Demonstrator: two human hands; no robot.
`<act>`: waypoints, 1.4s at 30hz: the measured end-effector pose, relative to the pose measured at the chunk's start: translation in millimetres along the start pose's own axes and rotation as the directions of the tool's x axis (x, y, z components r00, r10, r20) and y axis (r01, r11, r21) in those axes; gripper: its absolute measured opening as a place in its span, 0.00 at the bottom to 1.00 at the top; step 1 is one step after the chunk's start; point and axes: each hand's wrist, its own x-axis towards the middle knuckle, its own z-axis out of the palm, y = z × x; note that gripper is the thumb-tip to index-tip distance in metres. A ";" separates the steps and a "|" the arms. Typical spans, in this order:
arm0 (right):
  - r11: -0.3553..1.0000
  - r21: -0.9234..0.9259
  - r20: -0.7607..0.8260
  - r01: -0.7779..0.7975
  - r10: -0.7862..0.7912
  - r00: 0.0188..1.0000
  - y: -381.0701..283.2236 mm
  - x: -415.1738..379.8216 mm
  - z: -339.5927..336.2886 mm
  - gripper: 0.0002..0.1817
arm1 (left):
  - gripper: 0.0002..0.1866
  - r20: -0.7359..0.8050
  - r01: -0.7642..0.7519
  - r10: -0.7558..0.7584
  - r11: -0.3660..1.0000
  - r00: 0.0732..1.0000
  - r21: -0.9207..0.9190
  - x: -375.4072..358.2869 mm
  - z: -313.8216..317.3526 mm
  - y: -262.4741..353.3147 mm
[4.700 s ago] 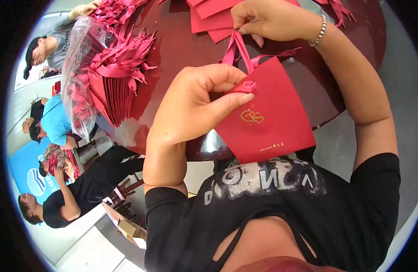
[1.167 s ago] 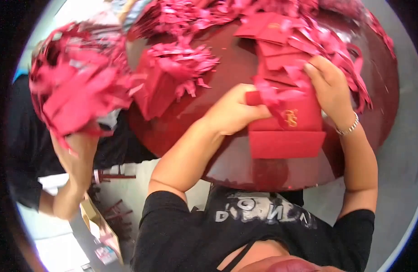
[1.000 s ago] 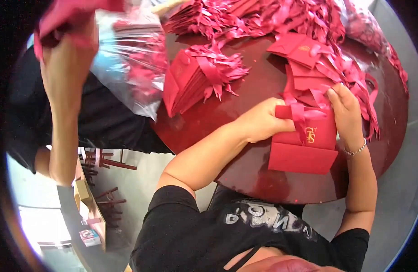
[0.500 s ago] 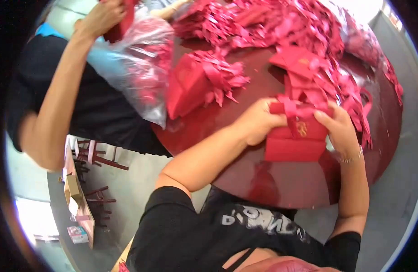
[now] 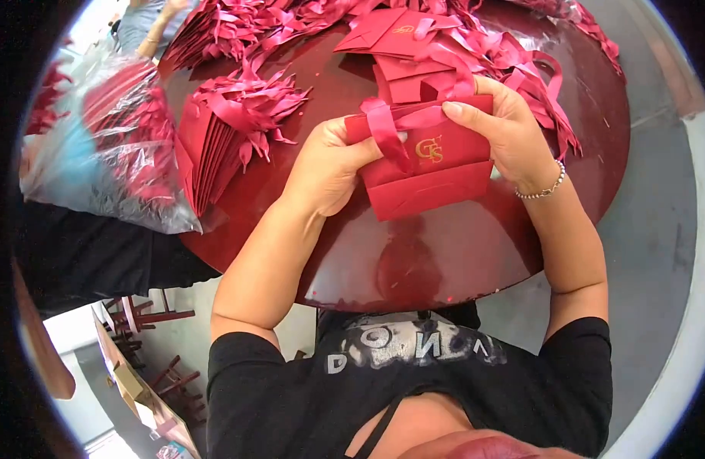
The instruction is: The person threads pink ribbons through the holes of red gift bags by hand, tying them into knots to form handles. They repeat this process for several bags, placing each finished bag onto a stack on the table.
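Note:
A small red paper gift bag with gold lettering hangs between my two hands over the near part of the table, its folded base towards me. My left hand grips its upper left edge, thumb on the front beside a pink-red ribbon handle. My right hand pinches the upper right edge, thumb pressing the ribbon along the rim. Just beyond lie more flat red gift bags with loose ribbons. To the left a row of stacked bags stands with ribbons spilling rightward.
The round dark red table is glossy. A clear plastic sack of red bags sits at its left edge, beside a person in black. Ribboned bags are heaped at the back. Wooden stools stand on the floor at lower left.
The view has swung, so the table and bags appear further left and higher. Both hands keep hold of the gift bag, whose gold lettering now faces me more fully.

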 end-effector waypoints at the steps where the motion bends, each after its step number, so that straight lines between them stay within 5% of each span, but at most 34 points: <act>1: 0.999 -0.040 -0.013 0.015 -0.015 1.000 -2.7 -1.6 1.3 0.12 | 0.12 0.004 -0.015 0.015 0.999 1.000 0.038 -0.2 -0.5 -1.0; 5: 0.964 -0.255 -0.041 -0.078 0.070 0.997 -3.4 0.7 0.3 0.18 | 0.14 -0.092 -0.121 0.119 0.992 0.989 -0.020 6.9 2.5 1.8; 6: 0.734 -0.678 -0.119 0.036 -0.158 0.980 5.1 2.3 0.5 0.29 | 0.15 -0.137 -0.135 0.137 0.991 0.981 0.023 7.7 6.2 3.6; 10: 0.117 -0.947 0.198 0.299 -0.520 0.831 14.7 -1.7 9.5 0.45 | 0.16 -0.211 -0.231 0.229 0.973 0.950 0.017 4.7 9.5 9.0; 13: 0.147 -0.930 0.228 0.338 -0.490 0.841 5.6 -16.9 30.6 0.49 | 0.16 -0.240 -0.275 0.283 0.959 0.929 0.069 1.8 15.3 11.0; 16: 0.139 -0.908 0.282 0.396 -0.497 0.821 3.4 -27.1 47.9 0.56 | 0.16 -0.016 -0.156 0.158 0.948 0.987 -0.278 -4.8 0.2 13.9; 17: 0.096 -0.929 0.281 0.358 -0.444 0.851 2.2 -32.3 50.6 0.58 | 0.19 -0.248 -0.114 0.060 0.971 0.967 -0.209 -6.7 3.3 10.1; 20: 0.003 -0.955 0.279 0.297 -0.329 0.902 0.8 -34.3 51.9 0.62 | 0.24 -0.183 -0.045 -0.046 0.886 0.982 -0.462 -7.2 12.9 11.1; 21: -0.023 -0.958 0.279 0.286 -0.297 0.913 0.9 -34.1 51.3 0.63 | 0.28 0.045 -0.046 0.083 0.840 0.996 -0.541 -3.7 10.2 10.4; 24: 0.016 -0.966 0.244 0.257 -0.254 0.936 0.9 -35.0 49.0 0.64 | 0.30 -0.077 -0.010 -0.025 0.905 0.997 -0.425 -10.8 25.9 13.1; 28: 0.237 -0.925 0.257 0.298 -0.187 0.948 -2.9 -40.6 56.7 0.66 | 0.30 0.010 -0.058 0.065 0.938 0.998 -0.341 -15.6 41.8 10.2; 32: 0.064 -0.946 0.304 0.317 -0.158 0.939 -5.2 -40.4 45.7 0.50 | 0.28 0.116 -0.284 0.277 0.958 0.954 0.044 -17.3 41.6 1.1; 33: -0.043 -0.946 0.321 0.322 -0.272 0.907 -6.7 -38.9 41.7 0.34 | 0.29 0.077 -0.279 0.273 0.956 0.959 0.087 -17.1 39.9 1.4; 36: 0.028 -0.953 0.266 0.301 -0.394 0.880 -26.5 -36.0 17.2 0.18 | 0.30 0.001 -0.293 0.295 0.946 0.955 0.138 -13.2 34.2 3.7; 37: -0.044 -0.968 0.233 0.247 -0.530 0.815 -34.1 -31.3 10.5 0.06 | 0.30 -0.014 -0.319 0.323 0.941 0.946 0.113 -11.1 32.6 3.9; 38: -0.060 -0.967 0.222 0.246 -0.668 0.710 -40.6 -26.7 -2.4 0.07 | 0.30 -0.033 -0.346 0.350 0.934 0.936 0.090 -8.8 33.3 3.0; 40: 0.116 -0.992 -0.124 -0.057 -0.725 0.678 -74.0 -27.3 -25.8 0.17 | 0.30 -0.073 -0.285 0.295 0.951 0.953 0.123 -7.2 36.9 4.1; 42: 0.252 -0.968 -0.236 -0.019 -0.875 0.423 -87.5 -17.7 -82.9 0.21 | 0.30 -0.057 -0.212 0.225 0.962 0.973 0.171 -5.9 27.5 0.2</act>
